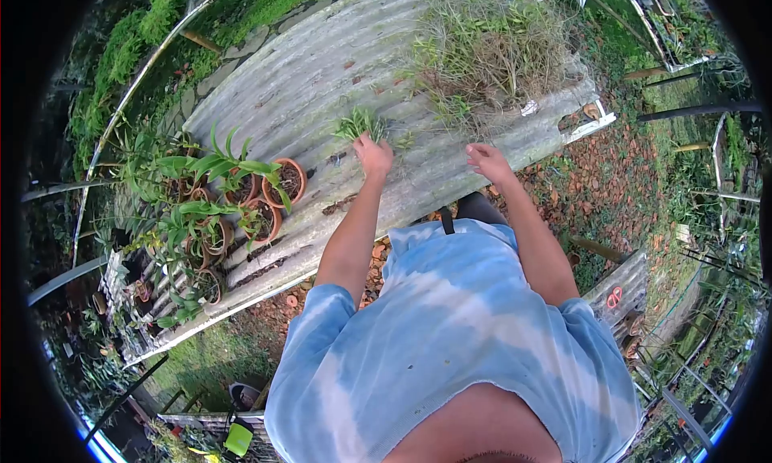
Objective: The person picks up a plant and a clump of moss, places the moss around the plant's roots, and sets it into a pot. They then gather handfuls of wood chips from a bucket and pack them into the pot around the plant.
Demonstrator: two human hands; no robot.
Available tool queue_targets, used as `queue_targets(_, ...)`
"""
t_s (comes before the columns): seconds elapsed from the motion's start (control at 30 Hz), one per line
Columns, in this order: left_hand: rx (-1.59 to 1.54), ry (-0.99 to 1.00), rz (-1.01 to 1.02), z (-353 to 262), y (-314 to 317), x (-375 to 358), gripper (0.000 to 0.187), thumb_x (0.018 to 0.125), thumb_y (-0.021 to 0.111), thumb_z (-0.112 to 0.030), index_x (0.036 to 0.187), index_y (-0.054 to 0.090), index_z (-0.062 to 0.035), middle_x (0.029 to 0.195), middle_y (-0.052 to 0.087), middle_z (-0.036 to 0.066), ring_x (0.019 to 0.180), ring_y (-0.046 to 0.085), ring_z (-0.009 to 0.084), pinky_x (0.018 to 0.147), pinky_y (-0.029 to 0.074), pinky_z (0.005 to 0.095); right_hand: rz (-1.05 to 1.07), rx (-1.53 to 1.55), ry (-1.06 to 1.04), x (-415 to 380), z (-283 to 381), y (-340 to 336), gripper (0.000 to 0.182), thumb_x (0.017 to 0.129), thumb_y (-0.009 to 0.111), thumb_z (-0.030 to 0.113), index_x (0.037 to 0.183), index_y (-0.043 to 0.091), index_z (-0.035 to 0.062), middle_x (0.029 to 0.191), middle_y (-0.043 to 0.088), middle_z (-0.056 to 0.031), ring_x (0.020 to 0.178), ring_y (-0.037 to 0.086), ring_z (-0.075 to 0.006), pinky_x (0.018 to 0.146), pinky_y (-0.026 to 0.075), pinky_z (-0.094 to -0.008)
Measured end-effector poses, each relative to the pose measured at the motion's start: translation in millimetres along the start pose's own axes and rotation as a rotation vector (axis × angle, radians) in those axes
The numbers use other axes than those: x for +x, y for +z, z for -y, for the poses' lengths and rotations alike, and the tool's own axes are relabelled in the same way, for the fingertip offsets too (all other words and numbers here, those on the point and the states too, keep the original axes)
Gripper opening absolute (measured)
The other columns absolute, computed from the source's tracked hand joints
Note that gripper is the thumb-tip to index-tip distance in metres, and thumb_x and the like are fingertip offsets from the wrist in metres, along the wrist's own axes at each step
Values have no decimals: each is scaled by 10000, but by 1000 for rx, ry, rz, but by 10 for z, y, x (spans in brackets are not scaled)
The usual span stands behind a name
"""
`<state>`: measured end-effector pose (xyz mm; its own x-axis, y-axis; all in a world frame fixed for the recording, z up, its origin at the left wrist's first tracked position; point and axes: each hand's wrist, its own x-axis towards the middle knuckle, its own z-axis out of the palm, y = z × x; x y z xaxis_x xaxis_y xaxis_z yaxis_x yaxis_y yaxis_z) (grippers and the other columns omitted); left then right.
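My left hand [373,155] is closed around the base of a small bunch of green plants [359,127], low over the grey corrugated sheet [322,85]. To its right, my right hand [489,162] hovers near the front edge of the sheet, its fingers pressed together; whatever they may hold is too small to make out. Beyond the right hand lies a large heap of green and dry, stringy plants [503,53].
Several clay pots with leafy plants stand at the left of the sheet, one clay pot [285,181] nearest my left hand. A white broken edge [591,128] juts out at the right. Red-handled scissors [614,297] lie on a lower surface at the right.
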<state>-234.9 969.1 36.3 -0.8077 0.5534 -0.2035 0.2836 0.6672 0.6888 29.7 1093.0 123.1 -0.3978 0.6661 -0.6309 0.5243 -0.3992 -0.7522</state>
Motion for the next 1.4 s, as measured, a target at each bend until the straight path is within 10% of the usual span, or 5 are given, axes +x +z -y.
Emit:
queue_targets(0.23, -151, 193, 324, -929, 579, 93, 818, 873, 744, -324, 1503, 344, 11, 1476, 452, 292, 1349, 480, 403, 1129, 392, 445, -195, -24, -213, 364, -85, -310, 398, 978, 664, 312, 1220, 682, -3, 1134, 725, -148, 1051, 690, -242, 912, 529, -344)
queue_targets(0.43, -423, -259, 454, -1438, 1073, 375, 962, 894, 748, -434, 1575, 238, 15, 1545, 410, 260, 1426, 427, 366, 1159, 375, 432, -107, -74, -299, 430, -8, -495, 363, 984, 662, 278, 1209, 683, -5, 1111, 733, -146, 1018, 698, -238, 922, 533, -347)
queue_targets(0.73, -609, -396, 455, -1568, 1154, 460, 363, 1009, 626, -397, 1265, 674, -145, 1301, 643, 40, 1151, 580, 180, 914, 494, 414, -87, 48, -303, 628, 124, -998, 317, 987, 664, 250, 1208, 690, 24, 1081, 741, -125, 995, 699, -210, 893, 538, -338)
queue_targets(1.13, -228, 437, 246, -1880, 164, -432, 207, 924, 708, -197, 1037, 753, -30, 1131, 702, 197, 1049, 664, 376, 943, 511, 387, 140, -52, -444, 662, 1155, -413, 483, 937, 722, 386, 1226, 662, 4, 1073, 727, -153, 963, 703, -206, 862, 542, -346)
queue_targets(1.4, -776, -49, 305, -1833, -31, -593, 424, 960, 715, -299, 1290, 638, -45, 1178, 706, 99, 1118, 660, 235, 981, 514, 404, 310, 41, -533, 665, 1269, -344, 265, 1025, 636, 239, 1154, 714, 21, 937, 686, 30, 838, 565, -60, 758, 470, -251)
